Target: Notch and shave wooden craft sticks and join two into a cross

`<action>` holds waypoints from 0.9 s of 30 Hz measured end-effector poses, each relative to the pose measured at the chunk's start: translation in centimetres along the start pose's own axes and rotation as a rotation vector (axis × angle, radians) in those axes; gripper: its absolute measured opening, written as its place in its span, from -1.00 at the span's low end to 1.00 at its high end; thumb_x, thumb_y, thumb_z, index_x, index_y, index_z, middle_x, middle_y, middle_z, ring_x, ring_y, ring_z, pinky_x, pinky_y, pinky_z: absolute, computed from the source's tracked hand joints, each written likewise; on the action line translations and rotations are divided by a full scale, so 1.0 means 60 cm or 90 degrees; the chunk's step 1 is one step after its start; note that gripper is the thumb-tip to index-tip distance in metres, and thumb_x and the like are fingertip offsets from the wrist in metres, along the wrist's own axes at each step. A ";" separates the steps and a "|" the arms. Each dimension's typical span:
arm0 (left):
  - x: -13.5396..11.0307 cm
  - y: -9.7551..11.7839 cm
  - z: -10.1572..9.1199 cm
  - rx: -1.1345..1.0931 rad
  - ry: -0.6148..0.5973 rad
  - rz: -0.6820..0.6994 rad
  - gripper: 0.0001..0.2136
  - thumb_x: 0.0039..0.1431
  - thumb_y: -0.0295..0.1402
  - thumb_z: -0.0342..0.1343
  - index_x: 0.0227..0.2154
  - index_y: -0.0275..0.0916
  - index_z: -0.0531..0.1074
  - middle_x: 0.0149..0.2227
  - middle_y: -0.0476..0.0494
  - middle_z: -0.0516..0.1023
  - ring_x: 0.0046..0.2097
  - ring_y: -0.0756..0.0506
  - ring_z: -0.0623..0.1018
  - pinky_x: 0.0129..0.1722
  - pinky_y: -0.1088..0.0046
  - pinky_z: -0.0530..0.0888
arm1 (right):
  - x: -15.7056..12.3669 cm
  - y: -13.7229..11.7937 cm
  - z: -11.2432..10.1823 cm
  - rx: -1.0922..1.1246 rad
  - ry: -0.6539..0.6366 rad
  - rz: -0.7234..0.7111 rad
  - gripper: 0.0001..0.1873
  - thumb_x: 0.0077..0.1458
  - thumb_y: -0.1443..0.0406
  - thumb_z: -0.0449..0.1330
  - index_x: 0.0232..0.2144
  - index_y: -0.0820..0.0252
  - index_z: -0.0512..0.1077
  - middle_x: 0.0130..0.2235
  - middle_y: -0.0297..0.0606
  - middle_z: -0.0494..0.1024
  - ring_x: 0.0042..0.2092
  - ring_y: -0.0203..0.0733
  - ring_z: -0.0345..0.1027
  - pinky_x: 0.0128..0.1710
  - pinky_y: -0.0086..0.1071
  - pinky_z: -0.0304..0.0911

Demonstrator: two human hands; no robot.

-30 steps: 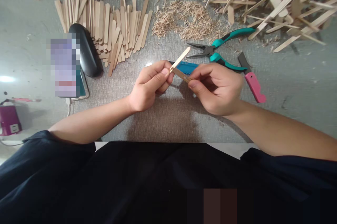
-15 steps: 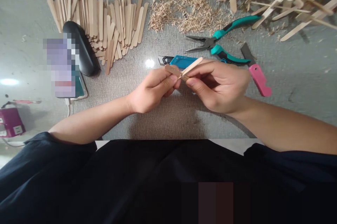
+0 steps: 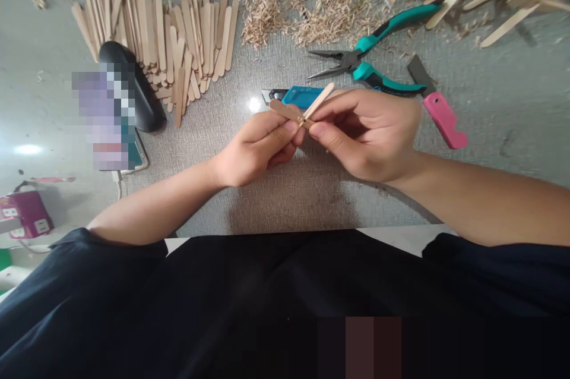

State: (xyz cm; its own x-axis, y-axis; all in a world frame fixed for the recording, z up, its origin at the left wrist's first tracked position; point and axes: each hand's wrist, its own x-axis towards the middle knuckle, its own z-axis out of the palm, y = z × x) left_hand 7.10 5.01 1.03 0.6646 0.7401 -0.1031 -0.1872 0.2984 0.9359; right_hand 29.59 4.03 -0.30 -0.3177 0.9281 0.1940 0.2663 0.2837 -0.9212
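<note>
Two wooden craft sticks meet in a crossing between my hands, above the table. My left hand point(image 3: 260, 144) pinches the crossing from the left, near one flat stick point(image 3: 285, 110) that points up and left. My right hand point(image 3: 367, 132) is closed, thumb against fingers, on the right-hand end, and the other stick point(image 3: 319, 100) slants up to the right from its fingertips. The fingers partly cover where the sticks join. Just beyond them lies a blue utility knife point(image 3: 303, 95) with its blade out, partly hidden by my right hand.
Teal-handled pliers point(image 3: 350, 62) lie jaws apart behind the knife, with a pink-handled blade tool point(image 3: 443, 117) to the right. Wood shavings point(image 3: 307, 2) and stacked craft sticks point(image 3: 154, 34) spread behind. A black case point(image 3: 133, 88) rests by a plugged-in phone point(image 3: 140, 156) at left.
The whole view has shifted slightly. Both hands keep their hold on the craft sticks, whose tilt has changed a little; more of the flat left stick's face shows.
</note>
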 end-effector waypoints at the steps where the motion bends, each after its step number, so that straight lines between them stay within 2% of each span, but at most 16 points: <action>1: 0.001 0.001 -0.001 -0.004 0.000 -0.009 -0.44 0.45 0.24 0.32 -0.40 -0.15 0.41 -0.61 0.05 0.35 -0.57 0.04 0.28 -0.51 0.36 0.25 | 0.000 0.001 0.000 0.005 -0.001 0.011 -0.59 0.47 -0.14 0.30 -0.14 0.00 0.69 -0.20 -0.18 0.75 -0.23 -0.05 0.62 -0.32 -0.15 0.48; 6: 0.001 0.009 -0.003 -0.012 0.003 -0.028 -0.47 0.48 0.21 0.29 -0.36 -0.15 0.45 -0.61 -0.01 0.45 -0.56 -0.01 0.38 -0.48 0.34 0.30 | 0.000 0.000 -0.004 -0.006 0.015 0.051 -0.61 0.44 -0.15 0.37 -0.20 -0.04 0.67 -0.27 -0.24 0.70 -0.33 -0.12 0.52 -0.39 -0.17 0.41; 10: 0.002 0.014 -0.002 -0.001 0.002 -0.018 -0.49 0.52 0.16 0.27 -0.38 -0.15 0.46 -0.61 -0.02 0.46 -0.54 -0.01 0.38 -0.49 0.35 0.26 | 0.003 -0.001 -0.004 0.013 0.031 0.023 -0.65 0.43 -0.13 0.41 -0.21 -0.06 0.67 -0.33 -0.30 0.66 -0.40 -0.19 0.42 -0.47 -0.24 0.32; 14: 0.002 0.015 -0.002 0.003 0.008 -0.031 -0.47 0.49 0.20 0.28 -0.40 -0.14 0.44 -0.62 -0.01 0.43 -0.55 -0.03 0.40 -0.48 0.34 0.30 | 0.005 0.002 -0.003 0.023 0.034 0.012 -0.64 0.43 -0.11 0.41 -0.22 -0.02 0.69 -0.36 -0.34 0.64 -0.43 -0.24 0.40 -0.50 -0.28 0.28; 20: 0.002 0.013 -0.005 0.003 0.005 -0.034 -0.48 0.49 0.19 0.29 -0.40 -0.14 0.45 -0.62 -0.02 0.44 -0.55 -0.03 0.41 -0.46 0.32 0.34 | 0.003 0.001 -0.005 -0.001 0.028 0.035 -0.69 0.41 -0.07 0.43 -0.19 -0.02 0.72 -0.34 -0.31 0.65 -0.41 -0.22 0.41 -0.45 -0.25 0.36; 27: 0.002 0.014 0.000 -0.001 0.012 -0.014 -0.50 0.55 0.12 0.24 -0.38 -0.16 0.44 -0.61 0.03 0.44 -0.55 0.01 0.38 -0.45 0.37 0.31 | 0.008 0.009 0.003 0.086 0.043 -0.030 -0.74 0.44 0.02 0.45 -0.18 0.03 0.69 -0.38 -0.39 0.62 -0.46 -0.33 0.38 -0.51 -0.37 0.30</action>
State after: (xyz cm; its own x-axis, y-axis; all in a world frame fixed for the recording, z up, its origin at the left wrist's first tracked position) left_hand 7.00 5.33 1.83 0.6546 0.7447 -0.1299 -0.1744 0.3160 0.9326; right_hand 29.43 4.61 -0.77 -0.2643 0.9300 0.2553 0.1258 0.2957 -0.9470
